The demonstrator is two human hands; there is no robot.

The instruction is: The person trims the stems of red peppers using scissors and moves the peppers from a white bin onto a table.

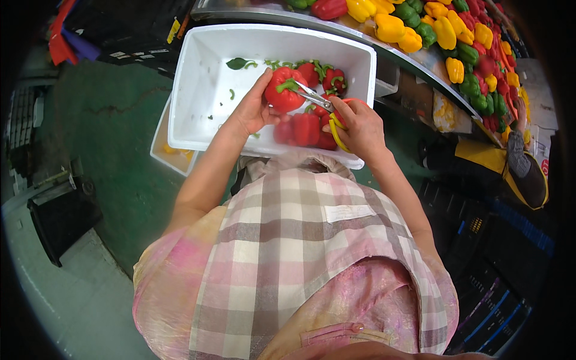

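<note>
My left hand (pixel 257 108) is closed round a red bell pepper (pixel 281 98), its green stem turned toward the right. In my right hand (pixel 362 131) is a pair of scissors (pixel 338 133) with yellow and orange handles. The metal blades reach the pepper's stem; whether they have closed on it I cannot tell. Both hands are over a white foam box (pixel 201 114). Inside it, several more red bell peppers (pixel 306 129) lie toward the right, below and behind the scissors. Cut green stem pieces (pixel 232 93) and a dark green leaf (pixel 237 63) are scattered on its bottom.
A metal-edged sorting table (pixel 429 69) runs along the back right, heaped with yellow, red and green peppers (pixel 447 33). Another person (pixel 513 162) in a yellow apron stands there. Black crates (pixel 129 27) are at the back left. A second box (pixel 159 141) sits partly under the foam box.
</note>
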